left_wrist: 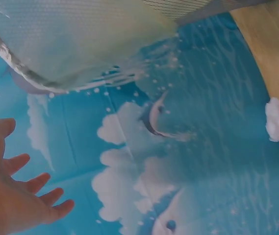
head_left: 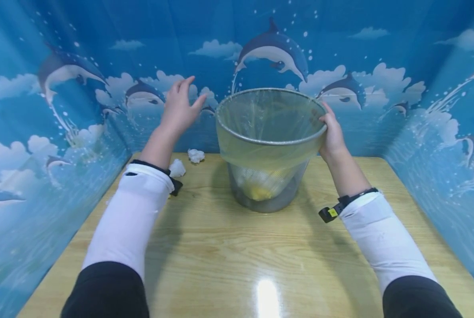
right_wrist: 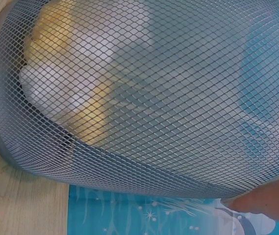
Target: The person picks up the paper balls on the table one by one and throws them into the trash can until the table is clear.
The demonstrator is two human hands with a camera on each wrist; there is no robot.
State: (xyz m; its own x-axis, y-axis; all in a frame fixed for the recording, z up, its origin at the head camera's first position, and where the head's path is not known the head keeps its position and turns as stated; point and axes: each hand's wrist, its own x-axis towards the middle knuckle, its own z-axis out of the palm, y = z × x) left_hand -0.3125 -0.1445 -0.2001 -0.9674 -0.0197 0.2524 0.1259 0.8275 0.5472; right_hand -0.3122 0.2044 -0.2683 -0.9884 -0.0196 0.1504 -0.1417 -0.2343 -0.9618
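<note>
Near edge of the bench (head_left: pixel 221 265): bare wood. Mid-bench: mesh wastebasket (head_left: pixel 268 185) lined with a translucent bag (head_left: pixel 268 145); its yellow and white contents are indistinct. Right hand (head_left: pixel 332 134) grips the rim; fingers partly hidden. Left hand (head_left: pixel 179 110), fingers spread, holds nothing. Behind: two white paper wads (head_left: pixel 195 155). No legible writing.

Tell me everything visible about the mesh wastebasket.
The mesh wastebasket is round, grey metal, wider at its solid rim than at its base band. It stands upright on the wooden table, toward the back. A thin, translucent yellowish bag lines it and folds down over the rim. White and yellow crumpled scraps lie at the bottom. The right hand grips the rim over the bag; the left hand is open beside it, not touching.
</note>
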